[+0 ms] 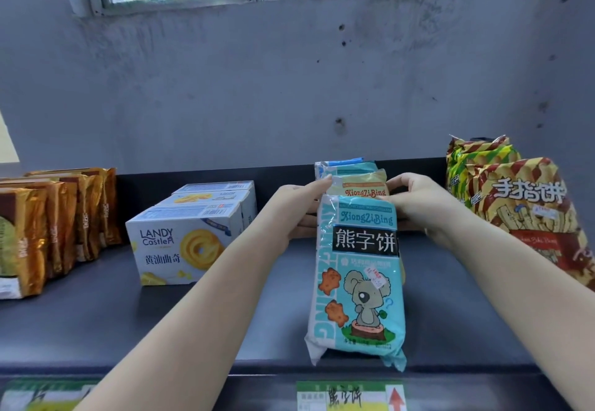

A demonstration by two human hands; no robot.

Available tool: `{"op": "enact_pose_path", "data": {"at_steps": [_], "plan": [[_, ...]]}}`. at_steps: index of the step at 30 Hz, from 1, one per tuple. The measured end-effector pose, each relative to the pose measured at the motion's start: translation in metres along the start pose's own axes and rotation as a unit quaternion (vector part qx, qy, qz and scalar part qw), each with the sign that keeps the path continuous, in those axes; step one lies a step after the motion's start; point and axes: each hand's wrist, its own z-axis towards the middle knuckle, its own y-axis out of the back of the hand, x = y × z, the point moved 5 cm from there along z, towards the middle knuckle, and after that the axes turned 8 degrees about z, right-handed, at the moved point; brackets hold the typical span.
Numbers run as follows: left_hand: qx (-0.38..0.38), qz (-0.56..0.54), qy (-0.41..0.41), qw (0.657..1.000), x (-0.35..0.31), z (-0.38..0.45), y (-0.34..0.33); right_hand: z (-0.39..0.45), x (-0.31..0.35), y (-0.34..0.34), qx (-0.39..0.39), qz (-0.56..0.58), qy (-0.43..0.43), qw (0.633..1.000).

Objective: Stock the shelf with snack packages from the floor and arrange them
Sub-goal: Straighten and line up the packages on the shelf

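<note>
A row of koala biscuit packs stands on the dark shelf, one behind the other. The front light-blue pack leans toward me, its base at the shelf's front edge. Behind it is a yellow pack, then more blue packs. My left hand presses flat against the left side of the row. My right hand grips the right side, fingers on the top of the front pack and the yellow one.
White butter-cookie boxes sit left of centre, gold-brown packs at far left, striped finger-biscuit bags at right. A grey wall and window rise behind. Price labels line the shelf's front rail.
</note>
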Motion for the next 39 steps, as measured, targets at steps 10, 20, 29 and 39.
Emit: {"op": "enact_pose_path", "data": {"at_steps": [10,20,29,39], "plan": [[0.001,0.036,-0.026,0.999,0.004,-0.009,0.005,0.0,-0.003,0.001,0.025,-0.008,-0.002,1.0],[-0.043,0.159,-0.139,0.976,0.007,-0.041,0.013,-0.05,0.022,0.007,0.021,-0.149,0.074,0.986],[-0.062,0.1,-0.231,0.966,-0.005,-0.039,0.006,-0.054,0.032,0.007,-0.046,-0.128,0.153,0.979],[-0.076,0.21,-0.202,0.954,0.001,-0.041,0.004,-0.056,0.021,0.009,-0.046,-0.199,0.145,0.968]]}}
